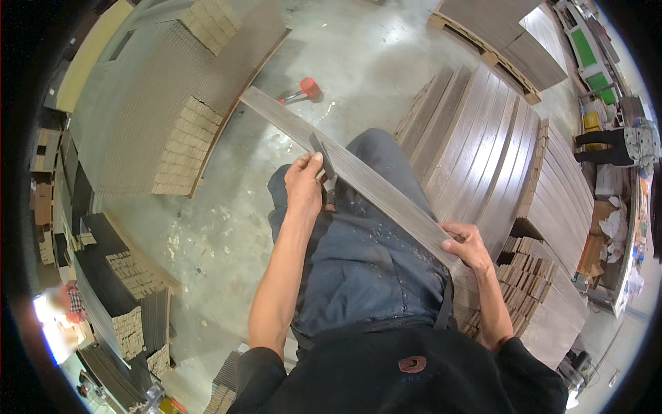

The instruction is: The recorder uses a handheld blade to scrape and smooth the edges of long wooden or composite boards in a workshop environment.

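Note:
A long grey wood-grain plank (372, 181) lies slantwise above my thighs, its far end up to the left. My right hand (469, 245) is closed on its near end, thumb on top and fingers beneath. My left hand (305, 181) pinches a small dark flat strip (322, 153) between thumb and fingers. The strip stands across the plank's left edge, touching or very near it; its exact kind I cannot make out. Pale chips speckle my dark trousers (365, 255).
A red-headed mallet (310, 88) lies on the floor beyond the plank. Tall board stacks (145, 103) stand at left, more planks (476, 131) at right. Stacked boards on a pallet (489, 52) are at the far right. Another person (624, 146) stands by the right-hand bench.

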`<state>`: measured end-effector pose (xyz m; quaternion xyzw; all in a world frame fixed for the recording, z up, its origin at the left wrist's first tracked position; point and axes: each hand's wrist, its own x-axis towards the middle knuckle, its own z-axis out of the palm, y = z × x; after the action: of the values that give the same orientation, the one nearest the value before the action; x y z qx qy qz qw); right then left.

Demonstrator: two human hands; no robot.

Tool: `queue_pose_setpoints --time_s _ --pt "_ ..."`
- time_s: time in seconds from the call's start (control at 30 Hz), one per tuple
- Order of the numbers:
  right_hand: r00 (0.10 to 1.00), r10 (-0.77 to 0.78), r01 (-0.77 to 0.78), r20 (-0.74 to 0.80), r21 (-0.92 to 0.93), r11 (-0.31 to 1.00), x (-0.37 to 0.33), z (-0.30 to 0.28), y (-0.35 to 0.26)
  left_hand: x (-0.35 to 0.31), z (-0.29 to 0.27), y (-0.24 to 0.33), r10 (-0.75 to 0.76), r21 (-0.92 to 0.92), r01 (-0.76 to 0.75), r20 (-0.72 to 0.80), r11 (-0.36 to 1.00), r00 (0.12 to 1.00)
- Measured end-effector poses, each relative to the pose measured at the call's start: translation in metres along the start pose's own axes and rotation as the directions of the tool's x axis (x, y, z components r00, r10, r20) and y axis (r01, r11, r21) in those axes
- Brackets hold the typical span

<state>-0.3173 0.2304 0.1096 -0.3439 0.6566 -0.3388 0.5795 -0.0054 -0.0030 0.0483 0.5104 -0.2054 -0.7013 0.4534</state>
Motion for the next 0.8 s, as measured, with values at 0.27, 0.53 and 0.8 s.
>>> queue_pose_setpoints --time_s 0.27,0.53,0.8 --pt "1.0 0.001 0.0 0.003 -0.334 0.943 -0.004 0.001 -0.045 0.005 0.0 0.022 0.132 -0.07 -0.135 -0.044 0.988 0.99" --pt "0.823 -0.503 0.497 0.263 -0.763 0.414 0.026 0.086 -0.119 -0.066 0.029 0.034 0.209 0.088 -0.206 -0.033 0.975 0.977" --pt "0.844 -0.414 0.536 0.342 -0.573 0.619 0.051 0.1 -0.115 -0.104 0.022 0.045 0.217 0.096 -0.229 0.119 0.969 0.969"
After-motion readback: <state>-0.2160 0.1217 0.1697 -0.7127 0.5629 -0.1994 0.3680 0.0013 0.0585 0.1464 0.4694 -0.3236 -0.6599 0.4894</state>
